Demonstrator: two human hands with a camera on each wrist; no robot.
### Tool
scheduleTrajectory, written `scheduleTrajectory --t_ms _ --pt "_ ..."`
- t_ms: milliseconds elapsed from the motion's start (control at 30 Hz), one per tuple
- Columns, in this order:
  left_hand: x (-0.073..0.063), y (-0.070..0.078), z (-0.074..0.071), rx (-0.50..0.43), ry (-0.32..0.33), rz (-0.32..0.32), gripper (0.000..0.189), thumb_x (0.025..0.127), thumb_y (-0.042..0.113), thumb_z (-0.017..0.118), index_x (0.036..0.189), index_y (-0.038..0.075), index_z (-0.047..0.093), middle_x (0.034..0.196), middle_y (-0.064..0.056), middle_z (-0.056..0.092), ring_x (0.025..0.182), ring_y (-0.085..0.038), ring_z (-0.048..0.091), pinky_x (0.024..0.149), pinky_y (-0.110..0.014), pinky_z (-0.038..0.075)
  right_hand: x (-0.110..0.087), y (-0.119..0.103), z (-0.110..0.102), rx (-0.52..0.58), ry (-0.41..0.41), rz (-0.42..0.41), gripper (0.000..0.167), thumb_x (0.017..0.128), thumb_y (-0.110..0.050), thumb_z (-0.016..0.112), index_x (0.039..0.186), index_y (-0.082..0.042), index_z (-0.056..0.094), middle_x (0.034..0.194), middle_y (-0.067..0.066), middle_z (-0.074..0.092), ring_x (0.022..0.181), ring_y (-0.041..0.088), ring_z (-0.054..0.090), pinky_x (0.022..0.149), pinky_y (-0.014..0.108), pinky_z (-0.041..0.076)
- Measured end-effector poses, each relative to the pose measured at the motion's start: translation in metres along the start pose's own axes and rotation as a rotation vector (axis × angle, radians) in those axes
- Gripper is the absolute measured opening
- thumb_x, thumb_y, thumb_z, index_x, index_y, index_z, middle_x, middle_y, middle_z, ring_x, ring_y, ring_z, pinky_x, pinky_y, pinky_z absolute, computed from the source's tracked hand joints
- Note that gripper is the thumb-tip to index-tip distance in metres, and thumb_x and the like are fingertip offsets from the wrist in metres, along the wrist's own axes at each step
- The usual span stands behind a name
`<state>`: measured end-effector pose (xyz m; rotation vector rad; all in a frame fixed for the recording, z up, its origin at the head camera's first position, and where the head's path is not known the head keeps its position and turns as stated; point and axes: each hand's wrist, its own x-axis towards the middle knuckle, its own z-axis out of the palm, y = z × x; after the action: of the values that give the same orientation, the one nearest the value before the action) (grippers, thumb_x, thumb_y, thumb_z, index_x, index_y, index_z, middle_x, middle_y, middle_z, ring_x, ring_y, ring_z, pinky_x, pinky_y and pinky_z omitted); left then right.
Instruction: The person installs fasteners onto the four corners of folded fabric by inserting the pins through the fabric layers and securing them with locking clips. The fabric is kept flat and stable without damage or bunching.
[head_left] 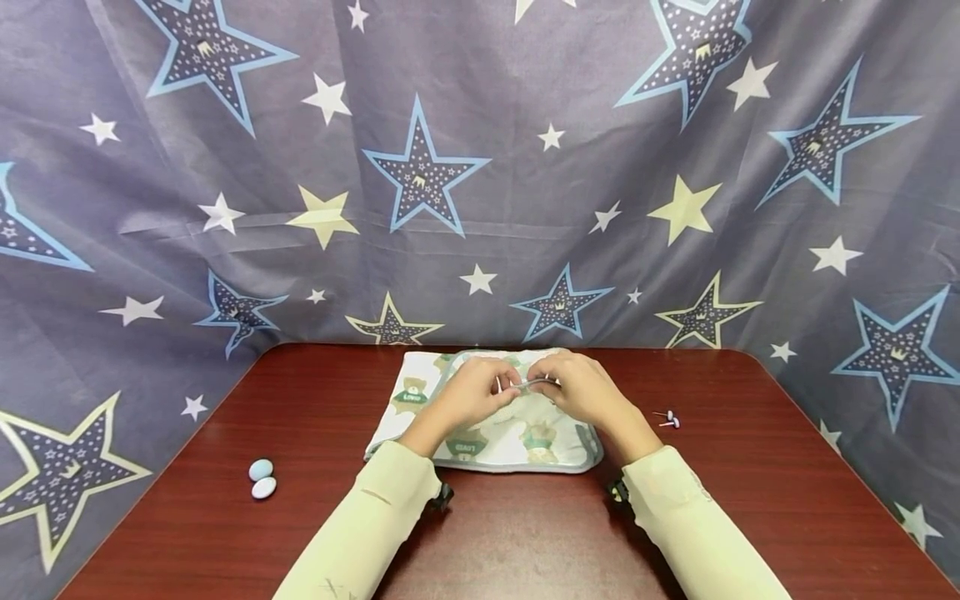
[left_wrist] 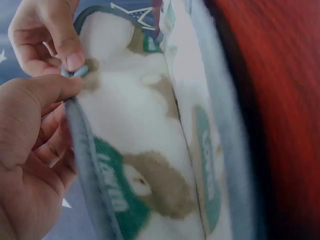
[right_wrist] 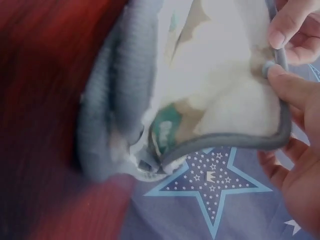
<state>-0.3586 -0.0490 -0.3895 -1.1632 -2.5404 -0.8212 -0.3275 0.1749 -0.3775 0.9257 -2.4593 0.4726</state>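
A white blanket (head_left: 502, 454) with bear prints and grey trim lies folded on the table, its far edge lifted between both hands. My left hand (head_left: 480, 390) pinches the trim with thumb and fingers. Close beside it, my right hand (head_left: 577, 385) pinches the same edge. A small light-blue rounded piece (left_wrist: 81, 71), like a pin's head or cap, sits on the trim between the thumbs. In the right wrist view, my right thumb touches this blue piece (right_wrist: 268, 68). Whatever lies behind the edge is hidden by the fingers.
Two pins with rounded heads (head_left: 673, 422) lie right of the blanket. On the left are a light-blue oval cap (head_left: 261, 469) and a white oval cap (head_left: 264, 487). A star-patterned curtain (head_left: 495, 208) hangs behind the dark red table (head_left: 315, 517).
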Motion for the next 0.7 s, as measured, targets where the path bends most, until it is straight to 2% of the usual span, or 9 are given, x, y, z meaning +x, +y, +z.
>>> scheduleTrajectory --t_ms 67,133,300,367,467,533,633,700 --pt "0.003 -0.007 -0.002 -0.045 0.019 -0.055 0.003 0.093 0.018 0.076 0.092 0.015 0.075 0.074 0.008 0.067 0.064 -0.003 0.059 0.062 -0.023 0.050 0.000 0.002 -0.002 -0.006 -0.022 0.028 0.013 0.089 -0.015 0.081 0.100 -0.019 0.077 0.097 -0.004 0.074 0.088 0.016 0.068 0.074 0.038 0.054" --pt "0.005 -0.018 -0.005 -0.119 0.071 -0.149 0.005 0.093 0.020 0.076 0.091 0.015 0.076 0.076 0.008 0.069 0.065 -0.006 0.061 0.063 -0.025 0.051 0.000 0.005 -0.004 -0.007 -0.028 0.061 0.014 0.090 -0.016 0.080 0.104 -0.018 0.076 0.099 -0.003 0.074 0.088 0.018 0.070 0.074 0.039 0.055" --pt "0.005 -0.054 -0.012 -0.292 0.286 -0.461 0.006 0.091 0.017 0.079 0.088 0.012 0.079 0.078 0.001 0.072 0.071 -0.015 0.063 0.065 -0.028 0.050 -0.001 0.014 -0.015 0.015 -0.015 0.127 0.017 0.092 -0.021 0.077 0.109 -0.016 0.075 0.098 -0.002 0.074 0.084 0.020 0.070 0.070 0.039 0.054" --pt "0.000 -0.069 -0.013 -0.334 0.336 -0.591 0.006 0.090 0.015 0.077 0.088 0.009 0.079 0.081 -0.002 0.073 0.077 -0.018 0.064 0.069 -0.029 0.049 -0.003 0.018 -0.019 0.027 -0.013 0.150 0.017 0.092 -0.022 0.077 0.108 -0.016 0.075 0.093 -0.004 0.073 0.080 0.017 0.068 0.068 0.037 0.053" --pt "-0.007 -0.084 -0.013 -0.410 0.343 -0.749 0.007 0.091 0.014 0.075 0.092 0.008 0.080 0.093 -0.006 0.074 0.090 -0.023 0.064 0.078 -0.033 0.051 -0.005 0.024 -0.027 0.057 -0.020 0.182 0.014 0.092 -0.022 0.077 0.104 -0.016 0.076 0.086 -0.007 0.071 0.076 0.011 0.065 0.068 0.036 0.051" --pt "-0.011 -0.090 -0.012 -0.439 0.325 -0.818 0.009 0.092 0.016 0.075 0.094 0.009 0.080 0.101 -0.007 0.073 0.096 -0.025 0.064 0.083 -0.036 0.052 -0.007 0.028 -0.032 0.079 -0.034 0.194 0.012 0.093 -0.021 0.077 0.103 -0.015 0.076 0.083 -0.008 0.070 0.075 0.009 0.064 0.069 0.036 0.051" --pt "-0.016 -0.093 -0.011 -0.474 0.293 -0.873 0.010 0.092 0.018 0.076 0.096 0.009 0.079 0.108 -0.009 0.071 0.098 -0.027 0.063 0.083 -0.038 0.052 -0.011 0.033 -0.038 0.099 -0.077 0.206 0.009 0.093 -0.020 0.076 0.101 -0.014 0.075 0.083 -0.009 0.070 0.077 0.008 0.064 0.073 0.037 0.052" --pt "-0.018 -0.095 -0.010 -0.473 0.285 -0.877 0.010 0.092 0.018 0.077 0.095 0.009 0.079 0.108 -0.009 0.072 0.092 -0.025 0.063 0.077 -0.034 0.052 -0.015 0.036 -0.041 0.097 -0.116 0.204 0.008 0.094 -0.019 0.075 0.100 -0.014 0.075 0.083 -0.009 0.070 0.077 0.009 0.064 0.074 0.038 0.052"
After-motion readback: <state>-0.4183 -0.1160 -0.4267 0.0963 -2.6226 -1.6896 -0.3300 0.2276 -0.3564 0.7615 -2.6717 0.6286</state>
